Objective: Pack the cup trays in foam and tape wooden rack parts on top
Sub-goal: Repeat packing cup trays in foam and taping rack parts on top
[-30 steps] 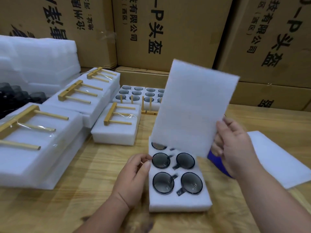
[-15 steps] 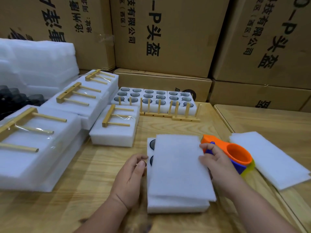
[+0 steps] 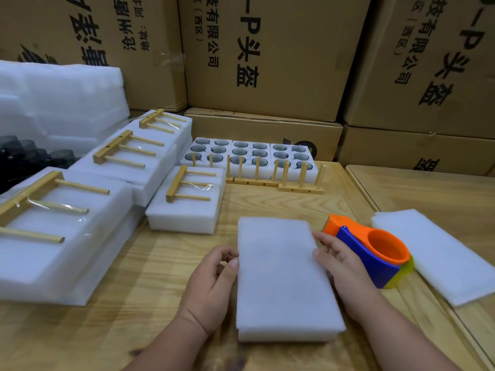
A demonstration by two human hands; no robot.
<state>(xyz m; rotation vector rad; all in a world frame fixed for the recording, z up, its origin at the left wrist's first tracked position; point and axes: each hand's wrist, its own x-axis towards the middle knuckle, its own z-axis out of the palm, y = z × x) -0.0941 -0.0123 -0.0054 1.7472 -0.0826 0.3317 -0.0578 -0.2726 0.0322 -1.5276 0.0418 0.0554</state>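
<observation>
A white foam sheet (image 3: 281,269) lies flat over the foam cup tray (image 3: 289,335) in front of me, hiding its cups. My left hand (image 3: 214,282) rests against the tray's left edge with its fingers loosely curled. My right hand (image 3: 340,263) touches the sheet's right edge with its fingertips. An orange and blue tape dispenser (image 3: 372,253) sits just right of that hand. Loose wooden rack parts (image 3: 276,175) stand upright behind, in front of open cup trays (image 3: 251,153).
Packed foam blocks with taped wooden racks (image 3: 192,186) line the left side. A stack of foam sheets (image 3: 439,255) lies at right. Bagged foam (image 3: 59,103) and dark cups (image 3: 29,156) sit far left. Cardboard boxes (image 3: 267,54) wall the back.
My right hand brought the raised foam sheet down onto the cup tray and squared it over the cups. The tape dispenser came into view.
</observation>
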